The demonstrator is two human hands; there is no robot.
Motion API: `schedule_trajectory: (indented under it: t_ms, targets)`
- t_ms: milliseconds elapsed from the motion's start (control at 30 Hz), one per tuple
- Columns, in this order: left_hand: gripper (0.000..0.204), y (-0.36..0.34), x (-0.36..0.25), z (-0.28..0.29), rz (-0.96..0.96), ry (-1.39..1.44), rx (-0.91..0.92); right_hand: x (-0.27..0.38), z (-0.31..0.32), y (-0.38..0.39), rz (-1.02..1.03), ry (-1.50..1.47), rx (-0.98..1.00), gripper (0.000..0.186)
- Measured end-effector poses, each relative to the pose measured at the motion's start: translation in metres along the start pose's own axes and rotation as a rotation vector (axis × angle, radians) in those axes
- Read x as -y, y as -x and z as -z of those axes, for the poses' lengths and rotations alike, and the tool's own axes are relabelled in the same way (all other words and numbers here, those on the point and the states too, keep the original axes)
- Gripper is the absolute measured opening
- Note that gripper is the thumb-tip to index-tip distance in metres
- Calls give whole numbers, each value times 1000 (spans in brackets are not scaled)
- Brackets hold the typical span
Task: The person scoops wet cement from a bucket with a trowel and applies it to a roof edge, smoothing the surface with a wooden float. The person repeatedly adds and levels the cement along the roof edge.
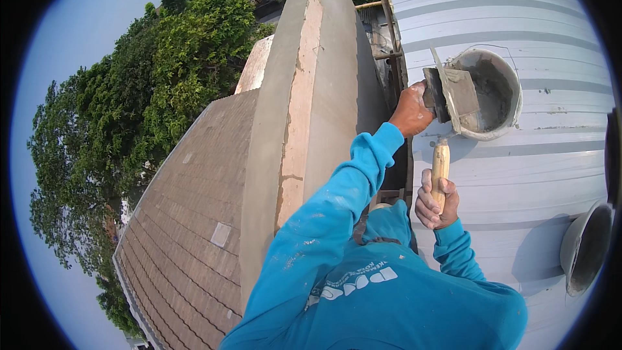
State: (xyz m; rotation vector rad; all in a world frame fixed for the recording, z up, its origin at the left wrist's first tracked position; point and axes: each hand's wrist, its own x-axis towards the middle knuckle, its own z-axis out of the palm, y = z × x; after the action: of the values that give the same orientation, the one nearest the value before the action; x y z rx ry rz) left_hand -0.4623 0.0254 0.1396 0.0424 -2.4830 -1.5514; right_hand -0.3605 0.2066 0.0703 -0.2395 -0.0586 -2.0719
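Note:
My left hand [411, 110], in a blue sleeve, grips a dark, mortar-smeared plastering float [460, 94] with a flat face, held tilted at the near left side of a bucket [499, 91] with grey mortar inside. Below it, my right hand [434, 204], fingers dusted with grey, is wrapped round the pale wooden handle [441, 159] of a trowel, whose metal shank points up toward the float; its blade is mostly hidden or hard to make out.
A rendered parapet wall [330, 91] with a rough pale strip runs beside me. Left lie a tiled roof [194, 207] and trees [110, 123]. Right is a corrugated metal roof [479, 6] with another metal bowl or bucket [576, 253]. Poles [385, 13] stand behind the wall.

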Motion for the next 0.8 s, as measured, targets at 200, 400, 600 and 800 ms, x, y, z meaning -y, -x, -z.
schedule_trajectory:
  t_ms: [200,400,600,800]
  targets:
    - [48,32,19,25,-59,37,-130,36,16,-8,211,-56,-39,34]
    - [45,93,13,79,-26,151,-414,87,25,-39,313,-159,57,31]
    - [48,186,52,116,128,392,-545,72,23,-88,315,88,-57,32]
    - [49,265,88,105,149,448,-887,89,52,-100,451,-73,-251,47]
